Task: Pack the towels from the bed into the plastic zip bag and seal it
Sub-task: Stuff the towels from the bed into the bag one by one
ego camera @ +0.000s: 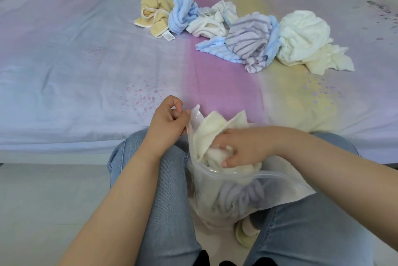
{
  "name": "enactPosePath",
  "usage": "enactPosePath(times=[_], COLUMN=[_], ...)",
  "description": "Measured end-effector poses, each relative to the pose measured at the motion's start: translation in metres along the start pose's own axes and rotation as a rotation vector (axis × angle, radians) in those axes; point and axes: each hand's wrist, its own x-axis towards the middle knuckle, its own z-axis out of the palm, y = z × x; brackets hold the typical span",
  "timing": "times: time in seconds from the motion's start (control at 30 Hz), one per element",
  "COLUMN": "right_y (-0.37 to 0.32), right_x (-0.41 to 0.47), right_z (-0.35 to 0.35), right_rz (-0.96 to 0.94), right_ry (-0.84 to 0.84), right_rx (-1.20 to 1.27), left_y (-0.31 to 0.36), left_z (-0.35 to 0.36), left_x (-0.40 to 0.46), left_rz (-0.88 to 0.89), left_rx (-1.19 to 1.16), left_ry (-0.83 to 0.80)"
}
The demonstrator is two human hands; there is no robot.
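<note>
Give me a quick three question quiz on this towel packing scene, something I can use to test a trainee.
1. True or false: the zip bag is already sealed.
2. Which hand pushes the cream towel into the bag? A) left hand B) right hand
3. Fill in: the towel at the far left of the pile on the bed is ___ in colour.

Key:
1. False; its mouth is open, and the left hand pinches the rim.
2. B.
3. Yellow; that is the yellow towel.
</note>
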Motion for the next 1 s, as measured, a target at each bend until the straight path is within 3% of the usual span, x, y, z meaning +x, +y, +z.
enactPosePath(times=[0.1, 0.2, 0.23, 0.3, 0.37, 0.4, 0.43, 0.57, 0.7, 0.8, 0.9, 1.0], right_y=[-0.010, -0.016, -0.016, -0.012, -0.002, 0.004, 0.010, 0.017, 0.011, 0.006, 0.004, 0.000], right_x=[0.015, 0.020, 0.018, 0.011, 0.000, -0.007, -0.012, -0.006, 0.045, 0.081, 0.103, 0.110], right_z=[-0.002, -0.008, -0.012, -0.023, -0.030, -0.030, -0.029, -0.007, 0.012, 0.035, 0.059, 0.058], right_rz=[-0.023, -0.028, -0.003, 0.028, 0.076, 0.117, 0.162, 0.237, 0.146, 0.073, 0.021, -0.023], right_ry=[-0.352, -0.339, -0.243, 0.163, 0.601, 0.665, 0.592, -0.135, -0.480, -0.571, -0.497, -0.476], right_rx=[-0.001, 0.188, 0.334, 0.466, 0.254, 0.101, -0.012, -0.156, -0.004, -0.170, -0.407, -0.299], left_y=[0.001, 0.000, 0.000, -0.001, -0.002, -0.003, -0.003, -0.005, -0.003, -0.001, -0.002, -0.002], left_z=[0.000, -0.001, -0.002, -0.003, -0.005, -0.005, -0.005, -0.004, -0.003, -0.005, -0.009, -0.010], left_x=[-0.001, -0.002, -0.002, -0.002, -0.001, -0.001, 0.000, 0.000, -0.002, -0.006, -0.008, -0.010], left_rz=[0.009, 0.012, 0.014, 0.015, 0.006, 0.000, -0.003, -0.004, 0.011, 0.041, 0.035, 0.026], left_rx=[-0.003, -0.007, -0.006, 0.004, 0.020, 0.026, 0.029, 0.028, 0.019, 0.059, 0.087, 0.093], left_ry=[-0.004, -0.009, -0.008, -0.001, 0.008, 0.012, 0.015, -0.016, -0.091, -0.172, -0.224, -0.229])
